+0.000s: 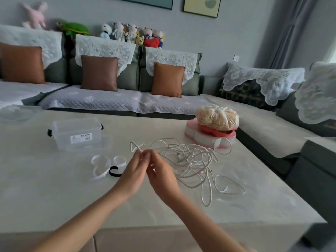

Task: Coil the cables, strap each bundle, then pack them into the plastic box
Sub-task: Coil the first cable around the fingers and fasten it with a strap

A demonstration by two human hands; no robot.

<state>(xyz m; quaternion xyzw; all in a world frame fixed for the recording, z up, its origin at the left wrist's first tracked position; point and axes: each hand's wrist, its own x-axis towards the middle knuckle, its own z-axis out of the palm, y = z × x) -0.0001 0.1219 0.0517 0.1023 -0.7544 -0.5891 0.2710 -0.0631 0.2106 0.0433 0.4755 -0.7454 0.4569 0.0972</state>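
Cables (190, 164) lie in a messy heap on the desk (54, 197), middle right of the frame. The left hand (133, 171) and right hand (161, 176) each close their grip on one strand. Nothing looks coiled, strapped or packed yet. The straps (104, 165) and plastic box (76, 133) wait at the left.

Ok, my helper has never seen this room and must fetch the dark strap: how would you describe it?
On the pale grey table, in front of the clear plastic box, lies a cluster of looped straps. Take the small curved black strap beside the left hand; the others are white.
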